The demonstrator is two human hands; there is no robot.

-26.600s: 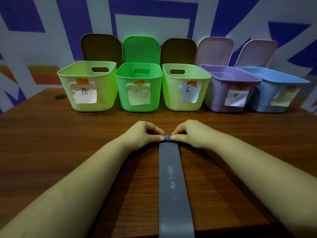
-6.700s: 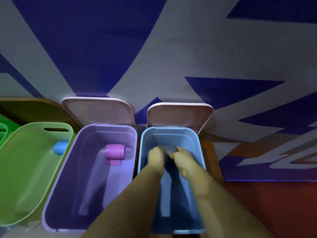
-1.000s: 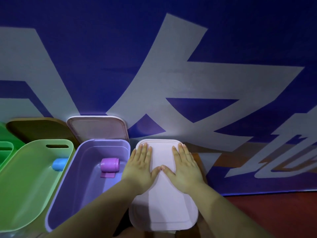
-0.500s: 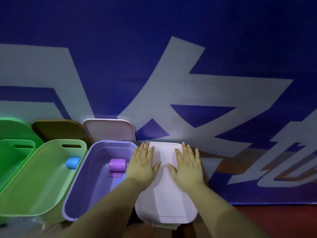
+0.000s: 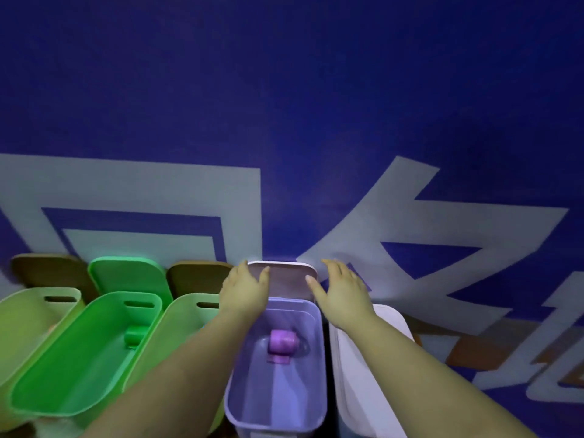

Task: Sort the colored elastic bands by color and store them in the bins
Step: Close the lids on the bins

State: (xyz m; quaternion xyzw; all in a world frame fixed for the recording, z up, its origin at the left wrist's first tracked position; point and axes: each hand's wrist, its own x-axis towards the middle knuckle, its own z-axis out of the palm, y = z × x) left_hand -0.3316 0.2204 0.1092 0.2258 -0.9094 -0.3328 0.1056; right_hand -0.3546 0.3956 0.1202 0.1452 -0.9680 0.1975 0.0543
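Your two hands are reaching over the purple bin (image 5: pixel 278 418) toward its raised lid (image 5: pixel 286 278), which is standing upright behind the bin against the wall. Your left hand (image 5: pixel 245 292) is sitting at the lid's left edge with its fingers straight and its thumb lying against the lid's face; your right hand (image 5: pixel 341 294) is hovering at the lid's right edge, fingers straight and spread, thumb pointing toward the lid. Whether the right hand is actually touching the lid is not clear. The hands are apart, one on each side of the lid, and neither is gripping anything.

A rolled purple band (image 5: pixel 282 341) is lying on the floor of the purple bin, toward its far end. Just to the right, the neighbouring bin is sitting under its closed pale lid (image 5: pixel 363 384). To the left, a bright green bin (image 5: pixel 47 403) is holding a rolled green band (image 5: pixel 136 336) near its far end, and a lime bin (image 5: pixel 177 320) is standing between it and the purple bin, largely hidden by your left forearm. Another lime bin (image 5: pixel 19 330) is sitting at the far left.

No labels on the bins are showing from this angle. The blue wall (image 5: pixel 284 105) behind is carrying large pale painted shapes that are cropped and cannot be read.
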